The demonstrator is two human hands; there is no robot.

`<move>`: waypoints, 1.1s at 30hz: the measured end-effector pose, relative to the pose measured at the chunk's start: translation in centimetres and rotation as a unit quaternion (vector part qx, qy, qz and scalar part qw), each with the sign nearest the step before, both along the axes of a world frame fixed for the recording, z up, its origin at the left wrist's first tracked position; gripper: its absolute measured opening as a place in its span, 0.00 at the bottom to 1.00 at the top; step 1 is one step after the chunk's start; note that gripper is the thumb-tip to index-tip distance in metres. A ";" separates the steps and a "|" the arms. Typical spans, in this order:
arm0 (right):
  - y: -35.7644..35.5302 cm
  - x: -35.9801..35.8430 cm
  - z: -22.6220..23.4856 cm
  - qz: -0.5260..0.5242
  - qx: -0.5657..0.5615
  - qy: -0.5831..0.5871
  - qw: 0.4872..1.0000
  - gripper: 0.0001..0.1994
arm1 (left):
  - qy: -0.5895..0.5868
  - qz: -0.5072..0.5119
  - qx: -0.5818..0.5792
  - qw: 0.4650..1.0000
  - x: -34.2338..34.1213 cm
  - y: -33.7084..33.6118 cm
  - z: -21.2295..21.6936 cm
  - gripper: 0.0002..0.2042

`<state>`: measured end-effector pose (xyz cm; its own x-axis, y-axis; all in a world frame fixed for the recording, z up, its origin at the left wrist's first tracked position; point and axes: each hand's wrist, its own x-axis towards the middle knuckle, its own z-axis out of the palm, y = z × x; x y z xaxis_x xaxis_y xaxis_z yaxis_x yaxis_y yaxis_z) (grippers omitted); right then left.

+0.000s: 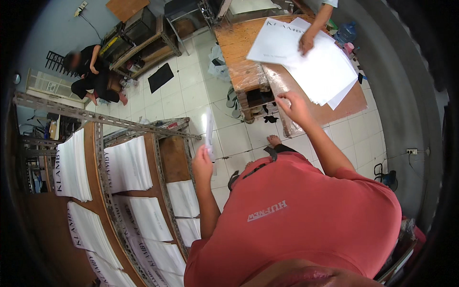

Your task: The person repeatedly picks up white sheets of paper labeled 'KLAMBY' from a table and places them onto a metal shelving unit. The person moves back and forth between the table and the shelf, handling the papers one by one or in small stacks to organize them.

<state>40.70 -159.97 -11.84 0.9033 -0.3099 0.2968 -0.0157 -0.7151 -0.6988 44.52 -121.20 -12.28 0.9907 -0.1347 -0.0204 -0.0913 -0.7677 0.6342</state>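
Observation:
My left hand (202, 165) is raised in front of the metal shelf and grips a thin white sheet (209, 128), which I see edge-on and upright. My right hand (294, 108) reaches out over the near edge of the wooden table (239, 48). Its fingers are apart and I see nothing in them. It is just short of a fanned stack of large white sheets (325, 71) on the table. Another person's hand (306, 43) rests on the top of that stack.
A slotted metal shelf (103, 158) at my left carries several piles of white printed sheets (126, 165). A second person sits on the tiled floor (93, 71) at the far left. Sandals lie under the table, and a water bottle (346, 32) stands at the table's far end.

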 end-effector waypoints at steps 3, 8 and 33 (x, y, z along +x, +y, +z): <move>-5.8 5.6 1.2 -0.046 -0.023 0.084 0.995 0.15 | -0.066 0.062 -0.065 0.994 1.0 0.2 -3.4 0.11; -19.0 14.2 -14.4 -0.116 -0.309 0.102 0.938 0.28 | -0.004 0.158 -0.286 0.945 2.1 -1.7 -3.7 0.12; -29.0 36.0 -22.5 0.217 -0.388 0.189 0.876 0.22 | -0.218 0.558 -0.588 0.544 -24.7 -5.6 -5.5 0.12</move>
